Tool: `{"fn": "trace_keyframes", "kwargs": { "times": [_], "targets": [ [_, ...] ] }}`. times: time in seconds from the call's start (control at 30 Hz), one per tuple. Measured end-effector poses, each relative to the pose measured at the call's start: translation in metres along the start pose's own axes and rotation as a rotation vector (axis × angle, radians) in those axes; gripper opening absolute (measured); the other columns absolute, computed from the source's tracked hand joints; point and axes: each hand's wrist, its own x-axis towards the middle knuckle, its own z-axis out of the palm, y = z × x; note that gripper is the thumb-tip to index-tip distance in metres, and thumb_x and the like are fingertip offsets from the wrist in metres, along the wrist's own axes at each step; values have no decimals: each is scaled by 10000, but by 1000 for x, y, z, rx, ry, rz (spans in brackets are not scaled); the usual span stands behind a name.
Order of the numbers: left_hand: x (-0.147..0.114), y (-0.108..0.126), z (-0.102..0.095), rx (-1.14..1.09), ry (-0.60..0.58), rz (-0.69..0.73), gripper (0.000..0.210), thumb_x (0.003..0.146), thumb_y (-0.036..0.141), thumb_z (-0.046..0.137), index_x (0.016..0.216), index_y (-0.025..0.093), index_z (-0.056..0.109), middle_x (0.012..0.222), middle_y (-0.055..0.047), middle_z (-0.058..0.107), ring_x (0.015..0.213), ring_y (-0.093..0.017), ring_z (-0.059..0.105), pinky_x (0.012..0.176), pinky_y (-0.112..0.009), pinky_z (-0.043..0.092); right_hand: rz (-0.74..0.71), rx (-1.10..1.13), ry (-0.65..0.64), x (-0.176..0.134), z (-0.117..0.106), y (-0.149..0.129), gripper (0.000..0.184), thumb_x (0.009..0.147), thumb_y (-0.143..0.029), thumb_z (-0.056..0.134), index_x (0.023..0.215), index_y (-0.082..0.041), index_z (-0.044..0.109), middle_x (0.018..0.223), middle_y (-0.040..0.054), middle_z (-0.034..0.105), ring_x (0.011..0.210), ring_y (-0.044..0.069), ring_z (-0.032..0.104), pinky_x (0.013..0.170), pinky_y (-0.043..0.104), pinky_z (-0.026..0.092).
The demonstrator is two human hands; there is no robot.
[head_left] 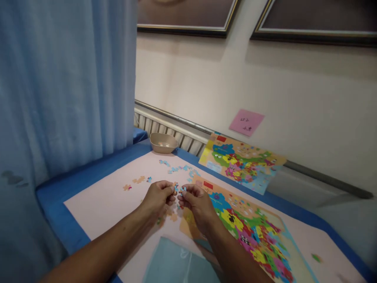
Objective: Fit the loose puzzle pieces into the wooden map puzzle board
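My left hand [161, 195] pinches a small jigsaw puzzle piece [176, 186] between thumb and fingers. Close beside it, my right hand [195, 199] pinches another small blue puzzle piece [183, 190]. The two pieces are held near each other above the table; whether they touch I cannot tell. Under and right of my right hand lies a colourful map puzzle [235, 220], partly covered by my right forearm. Loose light-blue pieces [179, 168] lie beyond my hands, and orange pieces [139, 179] lie to the left. More pieces are partly hidden below my hands.
A beige bowl [163, 143] with a few pieces stands at the far edge. A printed map picture [240, 163] leans on the wall under a pink note [246, 122]. A pale teal sheet [179, 263] lies in front. A blue curtain [67, 78] hangs left.
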Motion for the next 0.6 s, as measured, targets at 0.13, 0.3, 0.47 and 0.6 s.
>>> {"fn": "trace_keyframes", "kwargs": {
  "times": [0.13, 0.3, 0.47, 0.6],
  "targets": [
    [-11, -5, 19, 16, -43, -32, 277, 554, 355, 733, 693, 146, 616, 578, -21, 613, 451, -110, 516, 431, -206, 391, -21, 15, 52, -13, -18, 2, 438, 542, -379, 885, 836, -160, 644, 685, 3, 648, 592, 158, 644, 609, 273, 537],
    [-23, -12, 41, 25, -73, -39, 278, 556, 346, 754, 676, 149, 600, 543, -5, 584, 442, -105, 500, 430, -203, 374, -32, 53, 84, -27, -36, 7, 448, 525, -388, 890, 813, -158, 635, 688, 10, 653, 587, 147, 636, 581, 244, 525],
    [-26, -21, 52, 54, -83, -24, 295, 545, 333, 794, 656, 145, 596, 532, 6, 561, 451, -106, 497, 458, -217, 386, -15, 111, 105, -38, -46, 7, 444, 516, -403, 897, 779, -160, 634, 668, 12, 653, 594, 149, 637, 584, 237, 525],
    [-24, -25, 53, 85, -80, -25, 303, 539, 333, 800, 664, 146, 598, 537, 2, 567, 456, -117, 505, 462, -226, 395, 7, 161, 111, -40, -51, 6, 436, 504, -387, 895, 775, -152, 646, 659, 6, 646, 592, 153, 644, 599, 250, 542]
  ]
}}
